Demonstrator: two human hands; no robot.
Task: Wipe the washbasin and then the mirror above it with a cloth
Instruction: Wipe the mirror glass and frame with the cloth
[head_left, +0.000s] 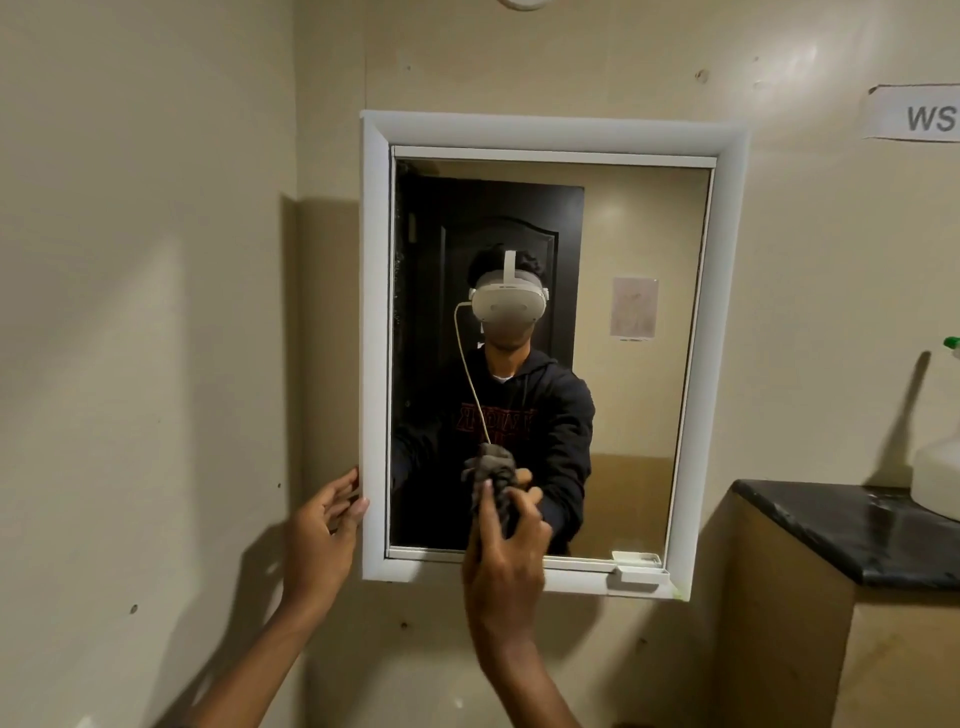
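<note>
A: Where's the cloth (496, 486)?
B: Bunched in right hand (506, 540), pressed on mirror (613, 322) glass at its 6 o'clock. Unwiped glass runs toward 12; mirror's long axis is vertical.
A: Left hand (324, 525)?
B: Fingers spread, touching the frame at 8 o'clock.
A: Text?
B: Wall sign (919, 113) reads "WS", cropped.

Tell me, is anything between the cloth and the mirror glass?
Nothing visible. The right hand grips the cloth at the lower part of the mirror; the rest of the glass is bare. The left hand touches only the frame's left edge.
</note>
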